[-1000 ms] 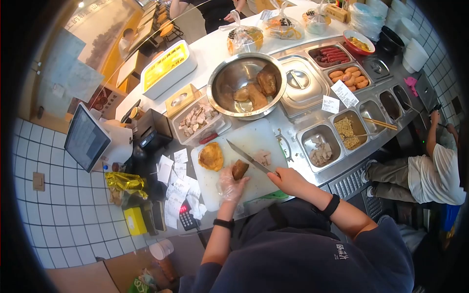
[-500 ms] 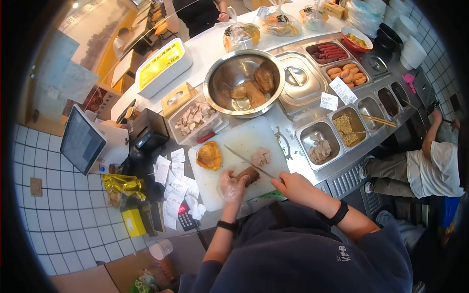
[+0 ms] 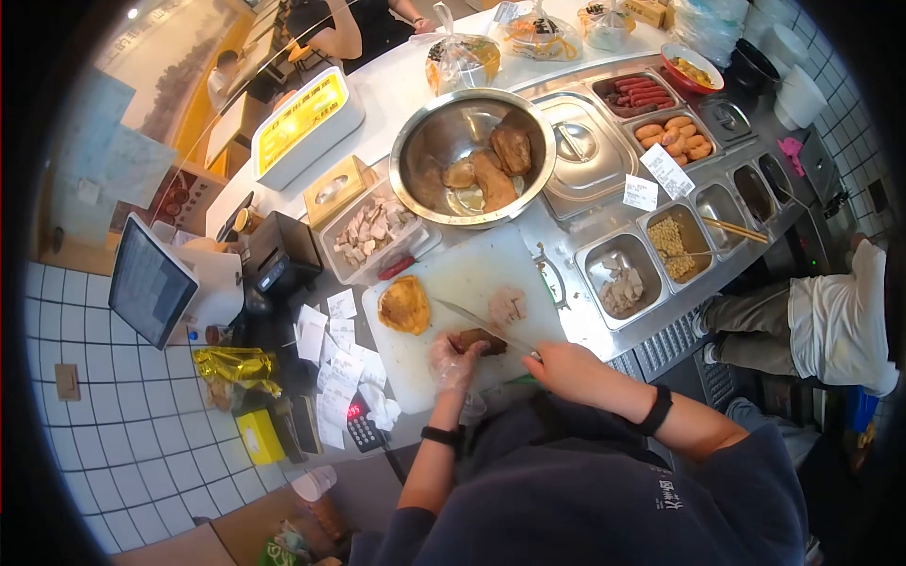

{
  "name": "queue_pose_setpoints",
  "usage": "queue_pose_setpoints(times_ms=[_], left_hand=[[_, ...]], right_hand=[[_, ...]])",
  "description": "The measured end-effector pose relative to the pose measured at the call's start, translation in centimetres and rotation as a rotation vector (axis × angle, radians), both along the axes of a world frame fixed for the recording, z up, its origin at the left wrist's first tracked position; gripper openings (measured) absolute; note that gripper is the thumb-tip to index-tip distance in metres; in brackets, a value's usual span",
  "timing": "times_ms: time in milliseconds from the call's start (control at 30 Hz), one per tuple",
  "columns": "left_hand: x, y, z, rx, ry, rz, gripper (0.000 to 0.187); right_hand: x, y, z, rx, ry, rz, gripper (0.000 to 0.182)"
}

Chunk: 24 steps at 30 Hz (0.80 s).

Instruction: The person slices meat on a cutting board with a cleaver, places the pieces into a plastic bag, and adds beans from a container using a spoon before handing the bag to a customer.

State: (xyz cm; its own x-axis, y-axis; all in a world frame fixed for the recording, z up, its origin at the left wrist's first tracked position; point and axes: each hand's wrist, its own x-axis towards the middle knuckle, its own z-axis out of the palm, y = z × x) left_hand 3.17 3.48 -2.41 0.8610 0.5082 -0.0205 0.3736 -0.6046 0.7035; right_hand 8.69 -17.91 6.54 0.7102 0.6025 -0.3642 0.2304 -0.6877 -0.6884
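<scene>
My left hand [image 3: 453,365], in a clear plastic glove, holds a brown piece of cooked meat [image 3: 492,347] down on the white cutting board [image 3: 425,368]. In my bare right hand [image 3: 566,370] is a knife [image 3: 477,322], its blade slanting across the board toward the upper left, right beside the meat. Some pale sliced meat [image 3: 507,305] lies just beyond the blade. A round golden-brown flatbread-like piece [image 3: 404,305] rests on the board's left part. A red-handled tool [image 3: 396,268] lies at the board's upper left edge.
A large steel bowl [image 3: 406,184] with cooked meat stands behind the board. To its left is a plastic tub [image 3: 332,253] of chopped meat. Steel food pans [image 3: 618,316] line the right. Receipts [image 3: 338,387] and a calculator [image 3: 363,426] lie at left. Another person [image 3: 830,325] stands at right.
The knife blade has shifted slightly and now lies closer along the meat. My left hand stays on the piece. The person at right has turned or moved their arms.
</scene>
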Motion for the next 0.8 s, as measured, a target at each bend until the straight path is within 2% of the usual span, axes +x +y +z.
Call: queue_pose_setpoints(times_ms=[133, 267, 467, 667, 767, 800], left_hand=[[-0.2, 0.2, -0.6, -0.007, -0.046, -0.019, 0.047], [-0.3, -0.4, 0.2, -0.104, -0.038, 0.031, 0.049], [-0.5, 0.0, -0.7, -0.032, -0.023, 0.018, 0.048], [0.1, 0.2, -0.6, -0.107, 0.067, 0.033, 0.045], [0.1, 0.8, -2.5, -0.328, 0.006, 0.040, 0.045], [0.0, 0.6, -2.3, -0.288, 0.026, 0.056, 0.045]], right_hand=[[1.2, 2.6, -4.8, 0.082, -0.019, -0.031, 0.040], [3.2, 1.9, -5.2, 0.135, 0.055, -0.069, 0.040], [2.8, -1.6, 3.0, 0.000, 0.178, 0.051, 0.041], [0.3, 0.2, 1.6, -0.062, -0.057, 0.100, 0.036], [-0.7, 2.0, -0.7, -0.001, -0.125, 0.063, 0.036], [-0.5, 2.5, -1.9, 0.002, -0.116, 0.059, 0.037]])
